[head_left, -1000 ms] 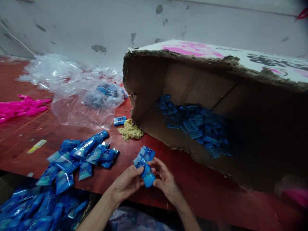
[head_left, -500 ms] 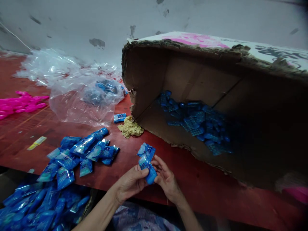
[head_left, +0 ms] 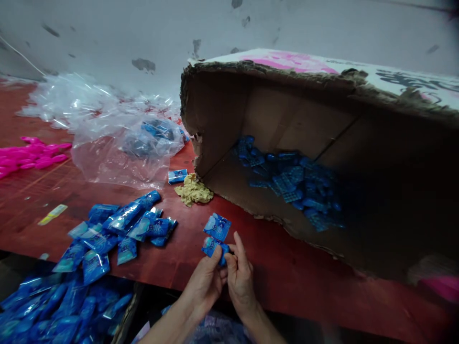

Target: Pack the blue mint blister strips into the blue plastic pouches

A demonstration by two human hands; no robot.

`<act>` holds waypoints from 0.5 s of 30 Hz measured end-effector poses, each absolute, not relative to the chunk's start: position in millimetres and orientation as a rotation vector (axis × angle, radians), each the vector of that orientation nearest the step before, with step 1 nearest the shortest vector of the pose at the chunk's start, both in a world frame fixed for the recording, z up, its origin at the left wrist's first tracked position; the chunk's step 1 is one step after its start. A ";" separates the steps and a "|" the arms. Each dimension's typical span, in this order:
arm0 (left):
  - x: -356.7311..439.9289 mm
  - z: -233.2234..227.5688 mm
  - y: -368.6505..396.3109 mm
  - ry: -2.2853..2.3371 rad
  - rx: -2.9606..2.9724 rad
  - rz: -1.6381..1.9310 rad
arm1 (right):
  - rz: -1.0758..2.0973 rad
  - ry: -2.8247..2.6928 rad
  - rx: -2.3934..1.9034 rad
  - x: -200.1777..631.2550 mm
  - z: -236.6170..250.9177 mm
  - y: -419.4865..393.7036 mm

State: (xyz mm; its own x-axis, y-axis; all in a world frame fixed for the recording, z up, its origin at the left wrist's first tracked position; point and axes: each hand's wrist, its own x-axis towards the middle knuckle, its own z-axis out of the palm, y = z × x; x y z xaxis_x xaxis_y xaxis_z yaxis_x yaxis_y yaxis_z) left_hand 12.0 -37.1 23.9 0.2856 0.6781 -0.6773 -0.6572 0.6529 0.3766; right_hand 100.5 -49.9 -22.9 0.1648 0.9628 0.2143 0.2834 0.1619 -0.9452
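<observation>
A small blue printed packet sits between my hands, just above the table's front part. My left hand grips it, thumb on top. At the packet's right end, my right hand pinches its edge with the thumb while the index finger points up. Fingers cover the packet's lower end. Just beyond lies a flat blue printed card on the red table. To the left is a loose pile of blue packets in clear, shiny wrap.
A torn cardboard box lies open toward me at right, with blue pieces inside. Crumpled yellowish cloth, clear plastic bags, pink pieces and a yellow-white strip lie leftward. More blue items fill a container below.
The packet has turned and dropped lower in the view, closer behind my fingers, uncovering more of the card. My right hand has moved in against the left and its index finger has straightened.
</observation>
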 end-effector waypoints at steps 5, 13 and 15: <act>4.1 24.3 -35.4 0.805 0.003 0.859 | 1.134 -1.262 -1.263 112.3 -15.8 -40.1; -42.5 29.9 -18.2 0.879 -0.077 1.131 | 1.119 -1.449 -1.317 120.8 -1.4 -26.2; -68.3 36.4 -9.6 0.880 -0.081 1.353 | 0.949 -1.603 -1.384 121.9 1.1 -16.8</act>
State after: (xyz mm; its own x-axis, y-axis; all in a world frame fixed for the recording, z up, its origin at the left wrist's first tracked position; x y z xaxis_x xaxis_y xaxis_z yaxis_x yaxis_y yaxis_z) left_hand -68.3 -9.6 36.4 -0.0430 0.8081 -0.5875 -0.8648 0.2644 0.4269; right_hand 121.9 -16.8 1.1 -0.0835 0.9919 0.0958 0.3933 0.1212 -0.9114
